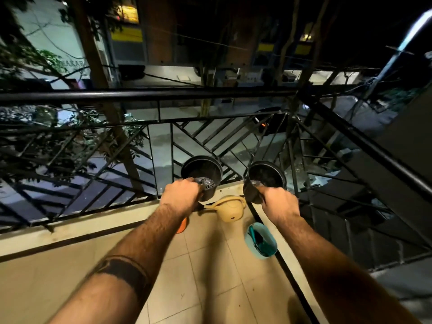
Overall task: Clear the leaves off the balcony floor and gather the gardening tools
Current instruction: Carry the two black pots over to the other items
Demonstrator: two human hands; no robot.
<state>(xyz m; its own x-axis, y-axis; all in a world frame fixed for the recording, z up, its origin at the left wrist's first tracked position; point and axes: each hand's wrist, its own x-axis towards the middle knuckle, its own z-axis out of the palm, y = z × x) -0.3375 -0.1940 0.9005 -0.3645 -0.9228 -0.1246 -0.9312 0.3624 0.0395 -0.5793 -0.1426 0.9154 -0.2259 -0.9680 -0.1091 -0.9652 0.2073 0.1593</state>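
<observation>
My left hand (181, 194) grips the near rim of a black plastic pot (203, 170), held above the floor by the railing. My right hand (278, 201) grips the rim of a second black pot (266, 176) the same way. Both pots look dark inside; their contents are unclear. Below them on the tiled floor (210, 265) lies a tan watering can (230, 208). A teal tub (261, 240) holding teal-handled tools sits near the right edge. An orange object (183, 226) peeks out under my left forearm.
A black metal railing (149, 95) with diagonal bars closes the balcony ahead and on the right. A low ledge runs along its foot. Beyond it are trees and a lit street far below. It is night and the light is dim.
</observation>
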